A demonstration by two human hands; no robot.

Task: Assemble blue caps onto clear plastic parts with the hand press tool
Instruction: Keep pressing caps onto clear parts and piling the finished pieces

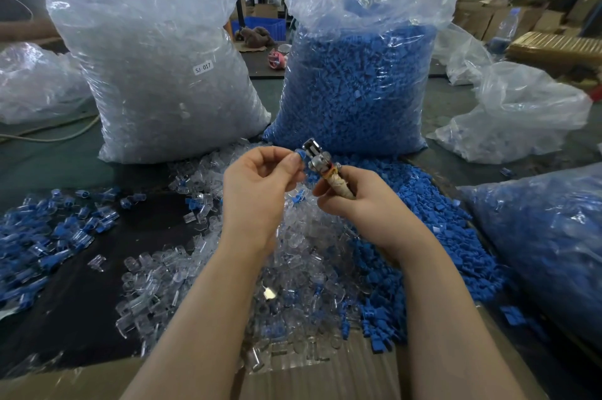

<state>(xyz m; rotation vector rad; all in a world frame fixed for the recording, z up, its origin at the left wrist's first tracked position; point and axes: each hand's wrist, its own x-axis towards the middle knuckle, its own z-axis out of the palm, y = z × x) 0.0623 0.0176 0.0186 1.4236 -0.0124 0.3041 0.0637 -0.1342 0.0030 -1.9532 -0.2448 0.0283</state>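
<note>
**A:** Where do you have things right now?

**B:** Your right hand (351,194) is wrapped around the taped handle of the press tool (321,162), just right of the frame's centre. Your left hand (260,181) pinches a blue cap (300,155) between thumb and fingertips, the other fingers curled in.

**A:** And how does the cap sit against the tool?

**B:** It is at the tool's metal head, on its left side, touching it or just beside it; I cannot tell which. The tool's long axis runs from your right palm up and leftward, so the head points towards your left fingertips. Your left hand is the nearer one to the seat.

**A:** Is a clear part in there already?

**B:** I cannot tell; nothing clear shows in the head.

**A:** Supplies?

**B:** The clear pieces (228,269) lie heaped below your wrists, the loose blue caps (433,220) spill to the lower right, and joined pieces (49,236) sit at the left edge. Probably you are seating the cap before squeezing.
</note>
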